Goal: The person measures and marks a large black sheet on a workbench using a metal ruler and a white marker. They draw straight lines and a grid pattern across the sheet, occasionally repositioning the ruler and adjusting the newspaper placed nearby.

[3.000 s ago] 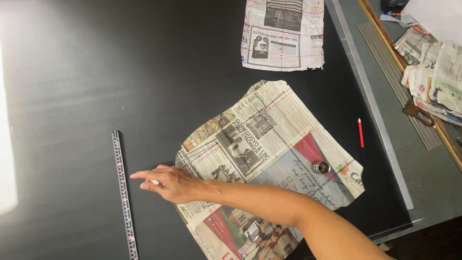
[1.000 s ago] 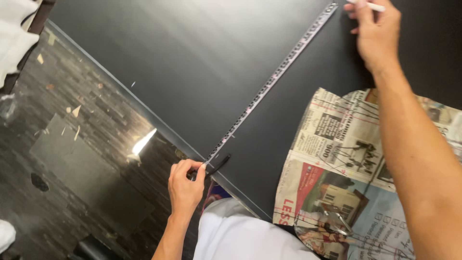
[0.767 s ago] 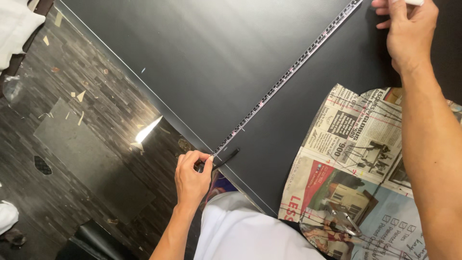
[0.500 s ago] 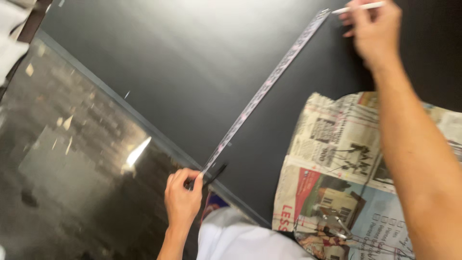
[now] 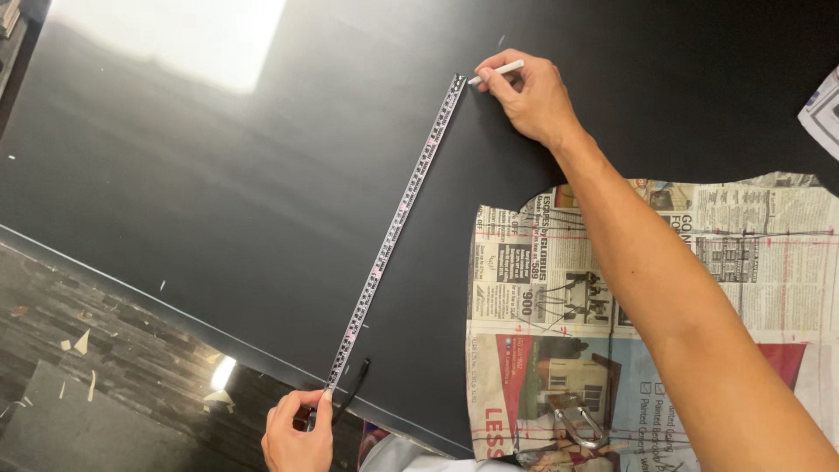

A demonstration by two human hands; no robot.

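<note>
Black sheet [image 5: 218, 218] covers the table, and a tape measure [image 5: 395, 223] lies stretched slantwise across it from the near edge to the far side. The left hand [image 5: 299, 433] pinches the tape's near end at the sheet's edge, while the right hand [image 5: 529, 96], closed on what looks like white chalk [image 5: 496, 72], sets its tip beside the tape's far end. Newspaper [image 5: 559, 323] cut to a pattern lies under the right forearm.
</note>
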